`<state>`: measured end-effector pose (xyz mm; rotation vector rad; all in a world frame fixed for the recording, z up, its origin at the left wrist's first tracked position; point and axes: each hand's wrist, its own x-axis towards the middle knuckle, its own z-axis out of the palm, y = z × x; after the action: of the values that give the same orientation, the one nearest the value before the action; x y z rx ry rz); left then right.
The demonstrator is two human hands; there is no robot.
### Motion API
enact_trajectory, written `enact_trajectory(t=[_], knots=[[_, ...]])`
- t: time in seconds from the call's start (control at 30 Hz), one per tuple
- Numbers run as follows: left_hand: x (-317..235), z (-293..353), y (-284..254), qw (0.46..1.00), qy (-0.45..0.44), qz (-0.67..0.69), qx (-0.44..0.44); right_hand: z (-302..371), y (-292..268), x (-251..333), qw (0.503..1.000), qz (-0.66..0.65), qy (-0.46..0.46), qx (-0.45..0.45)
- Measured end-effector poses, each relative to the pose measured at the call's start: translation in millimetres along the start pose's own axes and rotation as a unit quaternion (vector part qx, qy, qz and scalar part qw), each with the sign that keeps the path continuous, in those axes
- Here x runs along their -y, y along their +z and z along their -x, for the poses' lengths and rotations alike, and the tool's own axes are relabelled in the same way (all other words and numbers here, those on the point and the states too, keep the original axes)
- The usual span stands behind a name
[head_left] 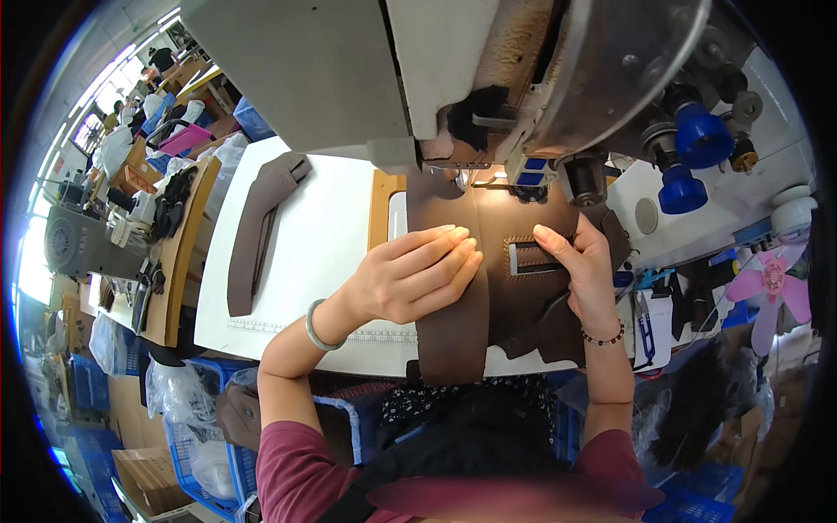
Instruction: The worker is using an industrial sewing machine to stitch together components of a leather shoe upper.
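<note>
A large brown leather piece (523, 314) lies under the sewing machine's lit needle area (488, 179) and hangs over the table's front edge. It has a stitched rectangular opening (536, 259) with a pale edge. My right hand (588, 266) grips its right side, thumb on top beside the opening and fingers out of sight beneath. Over the leather's left part, my left hand (423, 275) is closed, fingertips bunched together. Whatever those fingertips may pinch is hidden. The sewing machine (488, 78) fills the top of the view.
Folded brown leather strips (261, 231) rest on the white table (331, 200) at left. A ruler scale (366, 334) runs along its front edge. Blue knobs (702, 135) stick out at upper right, with a pink fan (772, 277) below. Blue baskets (205, 453) stand beneath the table.
</note>
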<state>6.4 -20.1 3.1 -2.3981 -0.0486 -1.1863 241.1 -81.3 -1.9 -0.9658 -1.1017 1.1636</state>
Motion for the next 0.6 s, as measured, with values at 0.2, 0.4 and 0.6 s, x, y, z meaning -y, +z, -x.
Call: enact_trajectory(t=[0.2, 0.4, 0.6], knots=[[8.0, 2.6, 0.8, 0.999, -0.005, 0.033, -0.011, 2.4, 7.4, -2.3, 0.999, -0.02, -0.02, -0.021], [17.6, 2.5, 0.7, 0.999, -0.018, 0.045, -0.008, -3.3, 10.4, 0.5, 0.999, -0.027, -0.027, -0.019], [19.5, 5.0, 2.3, 0.999, -0.02, 0.047, -0.008, -2.9, 11.6, 1.1, 0.999, -0.032, -0.034, -0.016]])
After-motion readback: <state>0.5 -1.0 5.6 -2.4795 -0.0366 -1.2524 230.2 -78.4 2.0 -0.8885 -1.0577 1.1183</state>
